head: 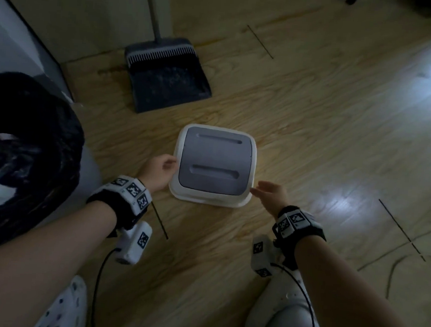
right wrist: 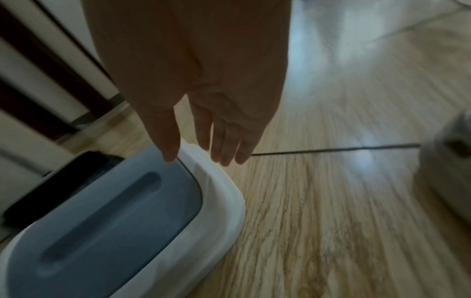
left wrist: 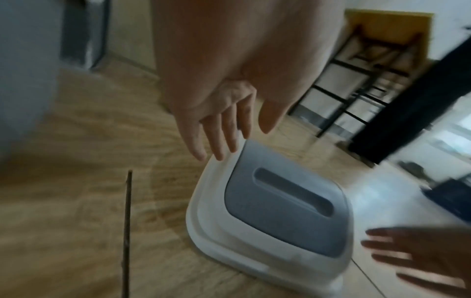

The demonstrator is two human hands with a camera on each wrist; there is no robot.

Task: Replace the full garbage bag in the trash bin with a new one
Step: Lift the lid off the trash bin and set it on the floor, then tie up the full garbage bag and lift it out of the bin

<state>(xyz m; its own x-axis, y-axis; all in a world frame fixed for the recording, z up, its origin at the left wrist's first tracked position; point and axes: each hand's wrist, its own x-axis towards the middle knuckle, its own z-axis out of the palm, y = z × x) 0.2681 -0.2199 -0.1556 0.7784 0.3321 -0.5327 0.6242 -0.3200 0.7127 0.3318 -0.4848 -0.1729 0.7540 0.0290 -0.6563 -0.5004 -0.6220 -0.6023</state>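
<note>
The bin lid (head: 213,165), white-rimmed with a grey centre panel, lies flat on the wooden floor; it also shows as the lid (left wrist: 275,211) and the lid (right wrist: 114,221) in the wrist views. My left hand (head: 161,172) is at the lid's left edge, fingers straight, fingertips (left wrist: 219,153) at the white rim. My right hand (head: 266,192) hovers at the lid's right near corner, fingers (right wrist: 224,153) straight, holding nothing. At the far left stands the trash bin (head: 27,153), lined with a black garbage bag holding white rubbish.
A dark dustpan (head: 168,77) with a long handle leans by the wall beyond the lid. A cabinet or door edge (head: 18,34) rises at the left. My slippered feet (head: 284,321) are at the bottom. Black-legged furniture (left wrist: 356,80) stands farther off.
</note>
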